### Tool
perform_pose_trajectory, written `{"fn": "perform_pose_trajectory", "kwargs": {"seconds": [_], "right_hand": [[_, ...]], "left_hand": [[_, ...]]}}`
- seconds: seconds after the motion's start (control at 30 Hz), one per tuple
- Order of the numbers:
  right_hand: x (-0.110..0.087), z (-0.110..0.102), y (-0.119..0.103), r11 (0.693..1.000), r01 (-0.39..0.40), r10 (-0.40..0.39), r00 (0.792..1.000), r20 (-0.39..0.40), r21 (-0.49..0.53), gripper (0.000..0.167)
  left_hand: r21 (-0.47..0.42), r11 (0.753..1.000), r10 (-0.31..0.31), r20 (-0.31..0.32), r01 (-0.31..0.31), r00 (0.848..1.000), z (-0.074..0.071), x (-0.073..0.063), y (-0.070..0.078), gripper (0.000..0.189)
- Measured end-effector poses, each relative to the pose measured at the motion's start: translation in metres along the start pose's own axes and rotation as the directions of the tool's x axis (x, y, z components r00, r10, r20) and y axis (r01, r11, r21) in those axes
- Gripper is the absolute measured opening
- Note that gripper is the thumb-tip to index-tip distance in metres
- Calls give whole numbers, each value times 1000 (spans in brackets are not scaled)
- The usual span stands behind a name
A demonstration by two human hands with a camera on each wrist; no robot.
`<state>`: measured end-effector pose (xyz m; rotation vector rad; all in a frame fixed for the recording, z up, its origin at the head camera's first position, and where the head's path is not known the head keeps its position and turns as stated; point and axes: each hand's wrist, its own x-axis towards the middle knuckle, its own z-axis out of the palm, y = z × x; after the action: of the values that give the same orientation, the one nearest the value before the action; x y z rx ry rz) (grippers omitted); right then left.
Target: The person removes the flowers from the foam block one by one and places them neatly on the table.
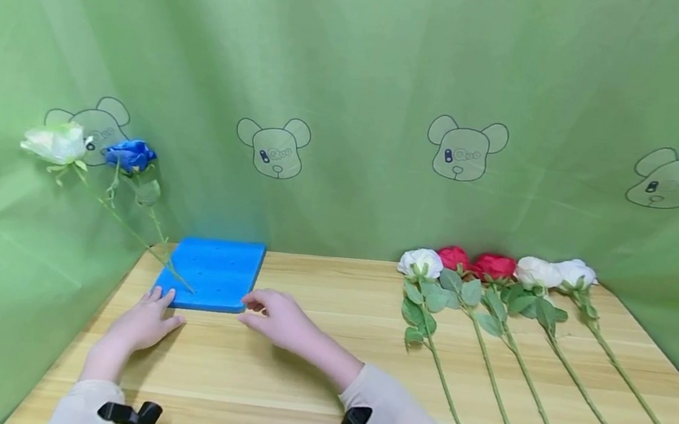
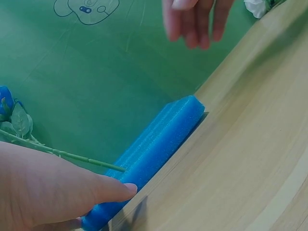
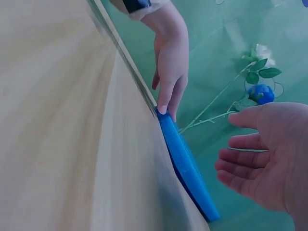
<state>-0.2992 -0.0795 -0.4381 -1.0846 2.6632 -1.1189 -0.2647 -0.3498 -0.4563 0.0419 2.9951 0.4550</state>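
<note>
A flat blue foam block (image 1: 221, 268) with small holes lies on the table. Leaning to the left, a white artificial rose (image 1: 56, 143) has its stem end at the block's top near the front. Beside it leans a blue rose (image 1: 130, 155), its stem reaching the block's far left part. My left hand (image 1: 137, 325) touches the block's front left corner, thumb (image 2: 118, 189) along the front edge and fingers straight. Near the front right corner is my right hand (image 1: 281, 320); the right wrist view shows its fingers (image 3: 245, 158) loosely bent, holding nothing, apart from the block.
On the table's right side several artificial roses lie in a row, white (image 1: 420, 263) and red (image 1: 495, 266), stems (image 1: 525, 376) toward the front. A green curtain (image 1: 360, 63) with bear-head drawings hangs behind and at both sides of the wooden table (image 1: 260, 404).
</note>
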Motion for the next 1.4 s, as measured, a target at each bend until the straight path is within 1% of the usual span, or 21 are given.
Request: {"fn": "perform_pose_trajectory", "kwargs": {"seconds": [0.23,0.37,0.57,0.73,0.87,1.0,1.17,1.33,1.4], "right_hand": [[28,13,0,998,28,-30,999,-25,-50,36],[41,20,0,999,36,-37,999,-38,-28,36],[62,33,1,998,-20,24,998,-63,57,38],[77,50,7,991,-43,56,993,-100,128,36],[87,63,8,976,-82,109,986,-130,200,34],[96,74,3,964,-111,150,977,-150,242,32],[109,80,-2,964,-129,169,972,-161,233,32],[117,83,-1,966,-130,165,976,-143,222,31],[120,84,1,973,-124,152,979,-136,193,29]], "left_hand": [[0,1000,-4,2,4,1000,0,0,2,72],[3,1000,-15,8,15,1000,0,1,1,73],[5,1000,-17,7,17,1000,-1,2,-1,73],[4,1000,-12,3,12,1000,2,3,-2,72],[14,1000,-3,-2,3,1000,4,4,-4,73],[13,1000,-3,-9,3,1000,3,2,-6,73],[12,1000,-6,-11,6,1000,0,1,-6,72],[20,1000,4,-13,-4,1000,1,1,-4,71],[21,1000,7,-14,-7,1000,2,2,-3,71]]}}
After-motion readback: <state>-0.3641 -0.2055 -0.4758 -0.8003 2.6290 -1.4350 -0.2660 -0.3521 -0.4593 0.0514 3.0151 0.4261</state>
